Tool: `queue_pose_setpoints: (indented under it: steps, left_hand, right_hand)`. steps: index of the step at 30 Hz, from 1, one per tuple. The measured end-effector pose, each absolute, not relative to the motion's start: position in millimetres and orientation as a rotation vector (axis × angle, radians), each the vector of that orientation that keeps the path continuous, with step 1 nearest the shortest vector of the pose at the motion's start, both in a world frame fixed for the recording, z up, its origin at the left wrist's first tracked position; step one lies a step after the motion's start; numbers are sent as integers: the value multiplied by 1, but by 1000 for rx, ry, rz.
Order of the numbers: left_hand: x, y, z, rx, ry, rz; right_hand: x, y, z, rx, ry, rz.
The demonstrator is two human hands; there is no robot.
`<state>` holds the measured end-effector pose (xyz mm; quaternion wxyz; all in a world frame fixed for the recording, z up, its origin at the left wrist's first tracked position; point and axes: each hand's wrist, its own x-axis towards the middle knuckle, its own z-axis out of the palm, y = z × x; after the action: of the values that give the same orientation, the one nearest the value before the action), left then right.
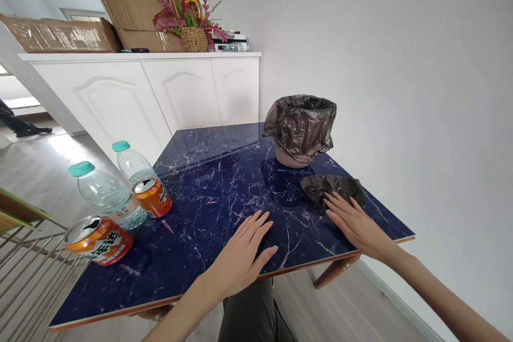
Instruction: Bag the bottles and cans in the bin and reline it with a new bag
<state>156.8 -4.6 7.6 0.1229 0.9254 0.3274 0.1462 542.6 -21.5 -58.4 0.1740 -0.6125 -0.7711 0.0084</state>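
Note:
My left hand (240,254) lies flat and open on the dark blue marble-patterned table (208,187), holding nothing. My right hand (355,222) is open, its fingers stretched out and resting on the near edge of a crumpled black plastic bag (332,188) lying on the table. Just behind that bag stands a small bin (301,128) lined with a dark bag. At the table's left edge are two clear bottles with teal caps (105,192) (133,163) and two orange cans (152,196) (99,239).
A white cabinet (160,91) stands behind the table, with cardboard boxes (132,13) and a wicker flower basket (192,26) on top. A white wall runs along the right. A metal rack (28,267) sits at the lower left.

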Motion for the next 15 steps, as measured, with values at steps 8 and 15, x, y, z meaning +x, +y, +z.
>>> queue_pose_setpoints:
  steps: [8,15]
  left_hand:
    - [159,-6,8,2691,985,439]
    - [161,-5,6,2705,980,454]
  right_hand:
    - [592,-13,-34,-1624,-1841,60]
    - [563,34,-37,-1858,-1709,-227]
